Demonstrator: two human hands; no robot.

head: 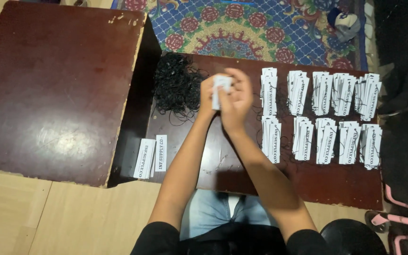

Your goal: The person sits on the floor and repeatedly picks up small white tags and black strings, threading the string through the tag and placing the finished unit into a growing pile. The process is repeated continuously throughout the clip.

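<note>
My left hand point(207, 96) and my right hand point(237, 100) meet above the low dark wooden board point(223, 160), both closed on one small white paper tag point(221, 87) held upright between the fingers. Just left of the hands lies a tangled heap of black string loops point(177, 87). To the right, white tags with black strings lie in two rows of stacked bundles point(322, 115). A short stack of loose white tags point(150, 157) lies near the board's front left corner.
A larger worn dark table top point(53, 89) stands to the left, its edge chipped. A patterned blue and red rug point(256, 26) lies beyond, with a cap point(345, 23) on it. A black round stool point(350, 236) and pink sandals point(397, 222) sit at lower right.
</note>
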